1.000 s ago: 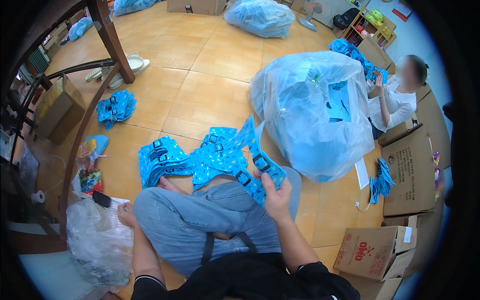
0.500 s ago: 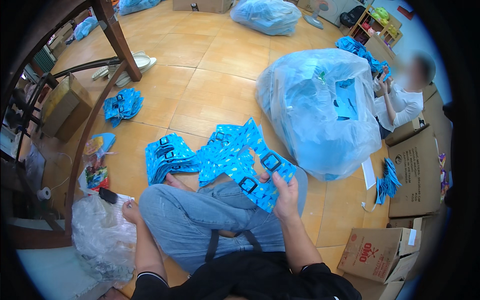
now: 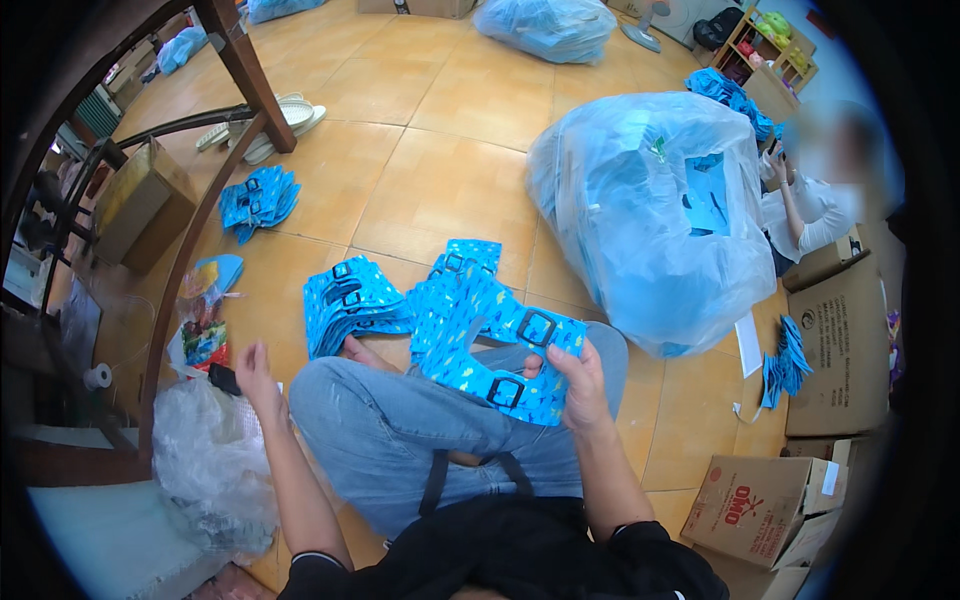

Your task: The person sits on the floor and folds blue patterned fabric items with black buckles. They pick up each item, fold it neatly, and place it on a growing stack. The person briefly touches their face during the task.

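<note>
While the person sat cross-legged on the tiled floor (image 3: 370, 190), to the near left of the big filled plastic bag (image 3: 640, 270), the right hand (image 3: 584, 386) gripped a blue patterned piece (image 3: 445, 355) by its right end, thumb on top. Two black buckles (image 3: 507, 393) showed on that piece, which was held over the lap, nearer the person than the bag and apart from it.

The left hand (image 3: 259, 384) was raised well to the left of the bag, near a black object (image 3: 224, 378) and a crumpled heap of clear plastic (image 3: 210, 450); its fingers were bent, and whether they held anything could not be told.

Left of the bag, partly behind the held piece, lay another buckled blue piece (image 3: 480, 252), and farther left of the bag a stack of blue pieces (image 3: 350, 318). Farther still to its left was a smaller blue pile (image 3: 262, 205). On the bag's near right lay a blue bundle (image 3: 785, 365), with a brown carton (image 3: 750, 500) closer to the person. A co-worker (image 3: 815, 210) sat just right of the bag, both hands raised.
</note>
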Demonstrator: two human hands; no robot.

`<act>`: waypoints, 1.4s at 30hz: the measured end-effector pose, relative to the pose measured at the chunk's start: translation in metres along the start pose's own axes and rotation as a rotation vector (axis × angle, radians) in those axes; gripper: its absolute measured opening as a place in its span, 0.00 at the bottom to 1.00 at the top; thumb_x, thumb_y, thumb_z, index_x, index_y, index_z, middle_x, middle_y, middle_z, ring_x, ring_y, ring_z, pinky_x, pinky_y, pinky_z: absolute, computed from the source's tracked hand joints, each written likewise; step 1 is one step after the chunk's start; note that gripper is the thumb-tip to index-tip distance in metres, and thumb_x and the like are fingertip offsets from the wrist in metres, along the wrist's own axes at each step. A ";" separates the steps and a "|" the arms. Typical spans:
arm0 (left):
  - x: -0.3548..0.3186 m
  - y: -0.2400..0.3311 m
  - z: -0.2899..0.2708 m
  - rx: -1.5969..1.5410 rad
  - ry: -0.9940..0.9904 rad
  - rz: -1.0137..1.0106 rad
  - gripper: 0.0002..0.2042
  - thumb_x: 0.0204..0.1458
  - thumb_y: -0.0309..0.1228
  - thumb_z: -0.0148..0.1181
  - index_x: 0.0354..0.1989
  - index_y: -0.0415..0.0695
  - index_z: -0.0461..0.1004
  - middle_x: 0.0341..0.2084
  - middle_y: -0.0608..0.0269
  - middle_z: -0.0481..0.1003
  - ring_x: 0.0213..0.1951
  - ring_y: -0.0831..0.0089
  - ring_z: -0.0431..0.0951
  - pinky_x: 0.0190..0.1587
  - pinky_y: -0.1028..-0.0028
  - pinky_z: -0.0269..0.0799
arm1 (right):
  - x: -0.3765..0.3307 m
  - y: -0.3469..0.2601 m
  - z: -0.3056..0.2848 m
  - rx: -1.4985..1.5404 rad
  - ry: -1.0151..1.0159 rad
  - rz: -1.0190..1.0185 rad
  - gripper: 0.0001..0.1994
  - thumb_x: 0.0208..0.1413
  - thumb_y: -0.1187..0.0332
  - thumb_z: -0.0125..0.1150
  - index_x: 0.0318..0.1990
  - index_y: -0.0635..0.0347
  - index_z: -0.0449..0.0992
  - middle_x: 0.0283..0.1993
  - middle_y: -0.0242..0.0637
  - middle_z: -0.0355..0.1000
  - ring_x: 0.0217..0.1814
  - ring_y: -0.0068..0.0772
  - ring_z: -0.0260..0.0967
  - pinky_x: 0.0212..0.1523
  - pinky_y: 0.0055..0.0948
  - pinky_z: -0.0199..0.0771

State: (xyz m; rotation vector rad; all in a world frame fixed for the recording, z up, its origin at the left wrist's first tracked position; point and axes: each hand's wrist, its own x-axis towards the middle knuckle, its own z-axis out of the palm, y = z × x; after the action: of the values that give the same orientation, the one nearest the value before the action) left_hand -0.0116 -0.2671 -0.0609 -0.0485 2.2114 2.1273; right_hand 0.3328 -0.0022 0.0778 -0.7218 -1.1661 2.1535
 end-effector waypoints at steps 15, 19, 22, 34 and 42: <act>-0.119 0.157 0.133 0.166 -1.455 0.392 0.07 0.56 0.29 0.59 0.40 0.41 0.72 0.35 0.62 0.75 0.40 0.74 0.74 0.44 0.73 0.69 | -0.004 -0.007 0.006 -0.238 -0.163 0.204 0.15 0.53 0.70 0.63 0.47 0.66 0.70 0.37 0.40 0.77 0.33 0.28 0.77 0.34 0.28 0.82; -0.112 0.144 0.123 0.226 -1.352 0.256 0.10 0.59 0.31 0.57 0.46 0.40 0.72 0.32 0.66 0.74 0.38 0.79 0.73 0.42 0.78 0.68 | 0.006 0.005 0.012 -0.244 -0.252 0.208 0.14 0.57 0.72 0.60 0.49 0.65 0.71 0.38 0.40 0.77 0.35 0.28 0.77 0.37 0.29 0.82; -0.110 0.132 0.124 0.178 -1.198 0.241 0.10 0.60 0.31 0.55 0.46 0.41 0.72 0.32 0.68 0.74 0.38 0.82 0.72 0.42 0.80 0.67 | 0.010 0.010 0.014 -0.219 -0.251 0.226 0.14 0.57 0.73 0.60 0.50 0.65 0.71 0.39 0.40 0.77 0.35 0.27 0.77 0.37 0.29 0.82; -0.120 0.104 0.106 -0.351 -1.078 -0.210 0.29 0.55 0.23 0.60 0.64 0.41 0.54 0.53 0.56 0.70 0.54 0.73 0.71 0.56 0.73 0.66 | 0.023 0.016 0.027 -0.115 -0.098 0.246 0.15 0.57 0.73 0.59 0.51 0.64 0.70 0.40 0.39 0.76 0.35 0.27 0.77 0.36 0.29 0.82; -0.099 0.128 0.103 0.155 -1.159 0.658 0.16 0.47 0.21 0.65 0.46 0.45 0.79 0.50 0.58 0.73 0.50 0.67 0.73 0.47 0.72 0.69 | 0.021 0.020 0.030 -0.130 -0.183 0.283 0.15 0.56 0.73 0.60 0.51 0.65 0.70 0.40 0.38 0.76 0.35 0.25 0.76 0.35 0.27 0.81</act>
State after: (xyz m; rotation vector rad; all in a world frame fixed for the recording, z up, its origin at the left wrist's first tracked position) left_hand 0.0811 -0.1621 0.0698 1.6215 1.6697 1.4228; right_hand 0.2929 -0.0124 0.0712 -0.8003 -1.3792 2.4374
